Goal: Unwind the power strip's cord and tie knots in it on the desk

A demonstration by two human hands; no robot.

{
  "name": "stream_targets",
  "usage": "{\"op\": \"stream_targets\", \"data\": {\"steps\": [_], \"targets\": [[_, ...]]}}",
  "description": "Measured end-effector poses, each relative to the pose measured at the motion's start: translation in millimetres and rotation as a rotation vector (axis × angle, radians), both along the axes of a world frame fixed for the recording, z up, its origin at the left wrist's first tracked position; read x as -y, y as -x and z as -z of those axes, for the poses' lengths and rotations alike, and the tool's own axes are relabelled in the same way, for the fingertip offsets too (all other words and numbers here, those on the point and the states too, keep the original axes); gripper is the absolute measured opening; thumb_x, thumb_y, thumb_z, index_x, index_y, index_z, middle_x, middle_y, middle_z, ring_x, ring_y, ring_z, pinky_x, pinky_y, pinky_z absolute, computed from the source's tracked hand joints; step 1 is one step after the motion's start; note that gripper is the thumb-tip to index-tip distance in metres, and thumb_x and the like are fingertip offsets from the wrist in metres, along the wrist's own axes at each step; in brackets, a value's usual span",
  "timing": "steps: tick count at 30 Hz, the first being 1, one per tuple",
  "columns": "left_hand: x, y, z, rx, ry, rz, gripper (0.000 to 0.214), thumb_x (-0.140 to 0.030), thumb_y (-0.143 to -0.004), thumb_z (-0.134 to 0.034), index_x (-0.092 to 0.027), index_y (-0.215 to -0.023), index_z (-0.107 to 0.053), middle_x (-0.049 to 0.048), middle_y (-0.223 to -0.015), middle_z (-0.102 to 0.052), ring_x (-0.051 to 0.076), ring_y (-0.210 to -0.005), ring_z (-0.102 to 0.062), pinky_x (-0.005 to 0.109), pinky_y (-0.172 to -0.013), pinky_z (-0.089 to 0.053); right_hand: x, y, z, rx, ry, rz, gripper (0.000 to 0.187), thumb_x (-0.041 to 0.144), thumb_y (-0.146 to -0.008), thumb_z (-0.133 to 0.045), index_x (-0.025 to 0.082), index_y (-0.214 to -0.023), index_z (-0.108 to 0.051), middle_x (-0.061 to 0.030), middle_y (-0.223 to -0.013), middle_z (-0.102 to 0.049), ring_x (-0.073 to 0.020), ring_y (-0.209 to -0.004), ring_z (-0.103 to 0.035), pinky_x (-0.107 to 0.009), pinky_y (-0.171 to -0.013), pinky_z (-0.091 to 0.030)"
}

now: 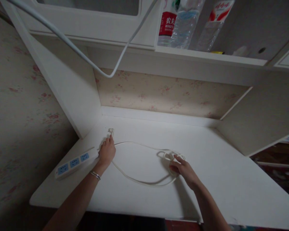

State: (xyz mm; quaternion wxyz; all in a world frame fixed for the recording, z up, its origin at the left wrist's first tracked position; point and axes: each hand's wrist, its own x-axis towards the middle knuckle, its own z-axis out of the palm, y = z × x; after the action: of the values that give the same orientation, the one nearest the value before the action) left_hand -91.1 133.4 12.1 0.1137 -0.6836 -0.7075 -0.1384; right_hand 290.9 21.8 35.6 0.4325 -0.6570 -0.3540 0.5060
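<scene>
A white power strip (73, 163) with blue sockets lies at the left edge of the white desk (231, 179). Its white cord (144, 183) loops across the desk. My left hand (106, 152), a bracelet on its wrist, rests on the desk with fingers closed on the cord just below the plug (110, 131). My right hand (183, 170) is closed on a small coil of the cord (170, 156) near the desk's middle.
A white cable (69, 43) hangs down from above across the left panel. On the shelf above stand several plastic water bottles (183, 24). Flowered wallpaper (19, 106) covers the left wall and the desk's back.
</scene>
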Motion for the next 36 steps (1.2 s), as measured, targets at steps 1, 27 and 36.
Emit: {"op": "stream_targets", "data": {"steps": [1, 27, 36], "targets": [[2, -2, 0.4, -0.007, 0.0, 0.004, 0.043, -0.016, -0.094, -0.03, -0.006, -0.134, -0.043, 0.018, -0.108, -0.059, 0.025, -0.094, -0.059, 0.033, -0.076, -0.045, -2, -1, 4.6, -0.073, -0.023, 0.076, 0.06, 0.031, -0.071, -0.069, 0.015, -0.128, -0.054, -0.0034, -0.096, -0.07, -0.0179, -0.082, -0.069, -0.029, -0.079, -0.056], [30, -19, -8.0, 0.186, 0.162, 0.099, 0.039, -0.034, -0.099, -0.025, -0.016, -0.095, -0.059, 0.0109, -0.086, -0.068, 0.023, -0.075, -0.065, 0.031, -0.062, -0.042, -71, 34, -36.0, 0.089, -0.167, 0.045, 0.026, 0.036, -0.075, -0.068, 0.016, -0.092, -0.068, -0.0076, -0.087, -0.07, -0.0176, -0.069, -0.065, -0.03, -0.063, -0.054], [36, -30, -8.6, 0.618, 0.23, 0.23, 0.04, -0.04, -0.097, -0.027, -0.02, -0.078, -0.056, 0.0022, -0.072, -0.066, 0.014, -0.066, -0.061, 0.024, -0.061, -0.04, -47, 142, -14.1, 0.852, -0.704, -0.701, 0.054, 0.026, -0.083, -0.059, 0.02, -0.135, -0.046, -0.0111, -0.14, -0.048, -0.0252, -0.132, -0.039, -0.045, -0.111, -0.029]]}}
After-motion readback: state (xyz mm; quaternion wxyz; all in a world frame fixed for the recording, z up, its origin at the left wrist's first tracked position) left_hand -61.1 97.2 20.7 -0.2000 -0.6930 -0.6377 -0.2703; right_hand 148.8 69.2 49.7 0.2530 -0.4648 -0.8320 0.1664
